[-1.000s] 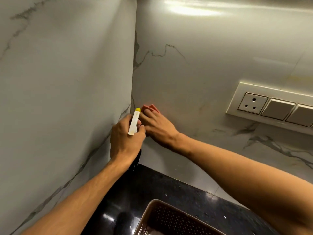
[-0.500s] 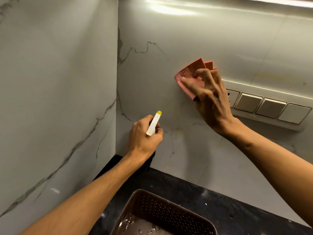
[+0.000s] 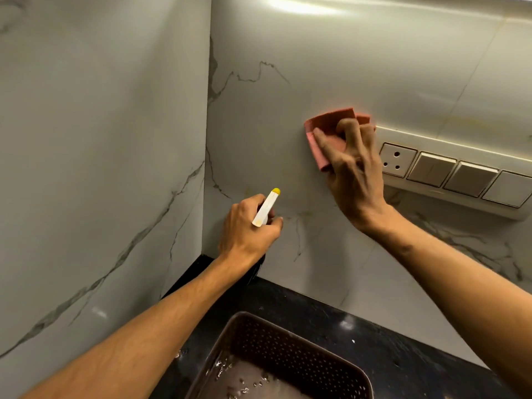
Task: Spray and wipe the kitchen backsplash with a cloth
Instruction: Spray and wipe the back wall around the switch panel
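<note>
- Cloth point(image 3: 328, 119), pink and folded, sits on the marble backsplash point(image 3: 273, 145) with the socket panel point(image 3: 460, 180) just beside it at three o'clock; a damp stroke that way could push moisture into the socket.
- Right hand point(image 3: 357, 182) grips it with bent fingers and thumb; cloth shows at the hand's eleven o'clock.
- Spray bottle point(image 3: 266, 210), well apart at the cloth's seven o'clock, is clenched in the left hand point(image 3: 247, 231); its body seems dark, mostly hidden.
- Countertop point(image 3: 316, 309) and wet perforated tray point(image 3: 288, 347) lie at six o'clock.
</note>
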